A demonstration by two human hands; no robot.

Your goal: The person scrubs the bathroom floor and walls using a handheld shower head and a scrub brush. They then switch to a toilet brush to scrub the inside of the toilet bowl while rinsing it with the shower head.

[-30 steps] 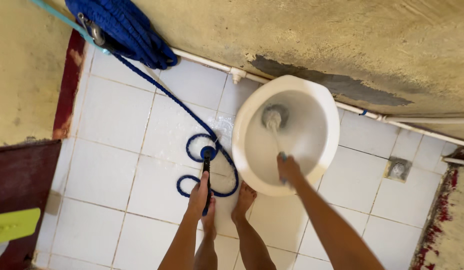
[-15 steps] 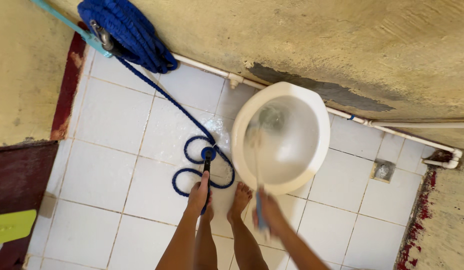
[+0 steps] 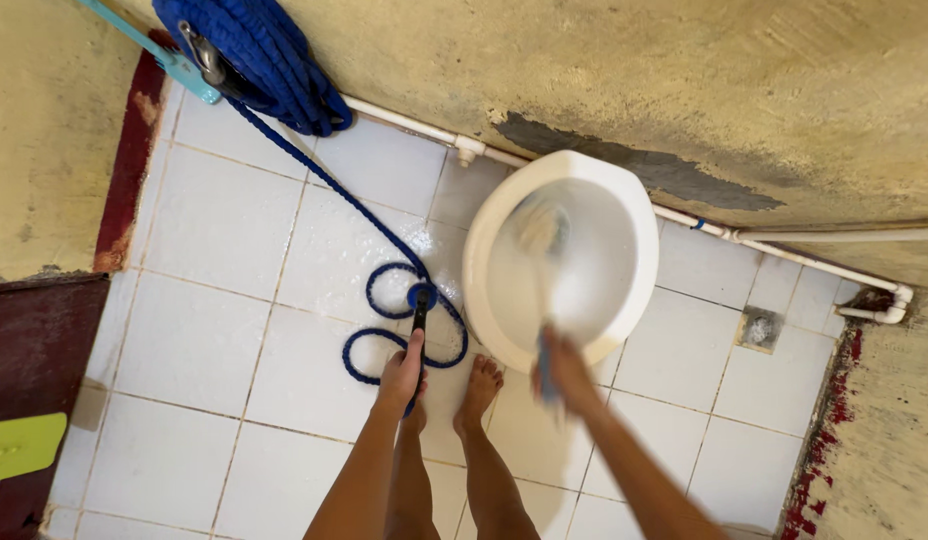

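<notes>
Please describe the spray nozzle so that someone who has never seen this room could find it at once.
Start at the white toilet bowl against the wall. On the wet tiles just left of it lie loops of blue hose. The nozzle stands at their centre: a black stick with a blue round head, gripped from below by the left hand. It is the only straight, dark piece among the curved hose.

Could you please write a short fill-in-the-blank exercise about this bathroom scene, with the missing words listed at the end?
1. The right hand holds a brush whose head is inside the white ____.
2. The left hand grips the black nozzle of a hose coloured ____.
3. The person's feet on the tiles are ____.
4. A white ____ runs along the foot of the wall.

Missing words: toilet bowl; blue; bare; pipe
</notes>
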